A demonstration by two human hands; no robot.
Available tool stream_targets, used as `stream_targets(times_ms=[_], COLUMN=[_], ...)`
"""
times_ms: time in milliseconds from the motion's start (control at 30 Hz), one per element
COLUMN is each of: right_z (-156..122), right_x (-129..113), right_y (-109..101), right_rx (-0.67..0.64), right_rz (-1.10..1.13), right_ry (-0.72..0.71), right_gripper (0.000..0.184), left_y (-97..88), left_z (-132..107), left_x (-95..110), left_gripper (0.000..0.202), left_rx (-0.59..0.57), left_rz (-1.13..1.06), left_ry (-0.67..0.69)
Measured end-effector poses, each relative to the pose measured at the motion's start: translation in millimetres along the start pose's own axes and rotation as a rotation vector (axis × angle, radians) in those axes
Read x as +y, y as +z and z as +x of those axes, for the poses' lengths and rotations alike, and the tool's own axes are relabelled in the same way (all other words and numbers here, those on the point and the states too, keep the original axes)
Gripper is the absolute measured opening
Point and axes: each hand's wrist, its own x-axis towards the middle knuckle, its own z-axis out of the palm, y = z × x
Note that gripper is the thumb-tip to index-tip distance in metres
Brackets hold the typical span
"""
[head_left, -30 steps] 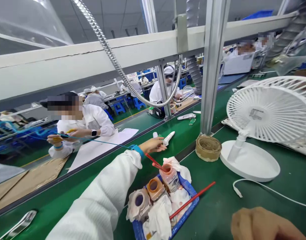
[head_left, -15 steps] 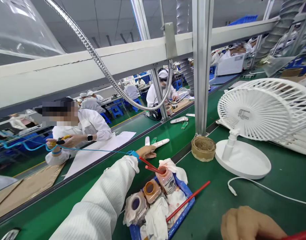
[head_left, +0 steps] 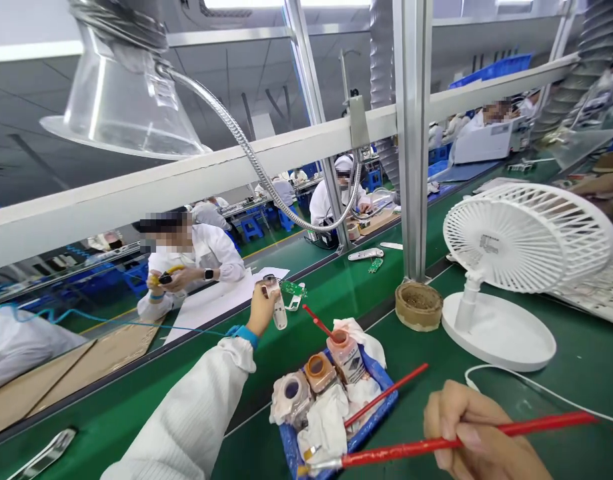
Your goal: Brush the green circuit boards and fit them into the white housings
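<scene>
No words or numbers can be read in this view; the only printing is too small or blurred. In the blue tray (head_left: 386,393), a plastic bottle (head_left: 340,347) carries a white label (head_left: 352,368) with dark printing and a dark graphic, but its wording can't be made out. To the right of that tray, the hub of a white desk fan (head_left: 526,233) bears a small grey printed patch (head_left: 489,244), whose lines of tiny characters are illegible.
</scene>
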Motion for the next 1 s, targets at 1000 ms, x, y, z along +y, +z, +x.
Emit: stream_targets(times_ms=[1000], right_z=[16], right_x=[-8], right_y=[97], right_rx=[-0.527], right_rz=[-0.808], right_ry=[-0.313], right_gripper=[0.018], left_y=[-126.2], left_z=[-271], left_x=[56], left_gripper=[0.020], left_rx=[-0.170], left_rz=[-0.602], left_ry=[-0.439])
